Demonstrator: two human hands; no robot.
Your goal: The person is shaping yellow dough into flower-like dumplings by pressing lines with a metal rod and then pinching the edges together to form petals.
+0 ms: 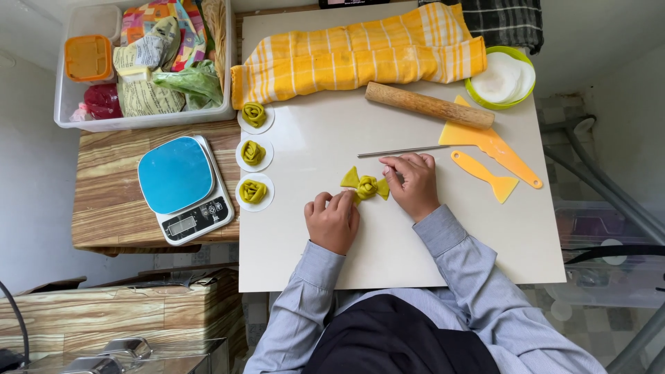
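A yellow-green dough piece (366,185), rolled in the middle with flared ends like a bow, lies on the white board (429,235). My left hand (334,220) pinches its near left end with curled fingers. At the piece's right end my right hand (413,181) presses with its fingertips. Three finished rose-shaped dough pieces (253,153) sit on small white rounds along the board's left edge.
A wooden rolling pin (429,105), thin metal rod (402,150), two orange plastic scrapers (493,145) and a green bowl of white rounds (503,77) lie at the right. A striped yellow cloth (353,59) covers the far edge. A blue scale (183,187) and storage bin (142,66) stand left.
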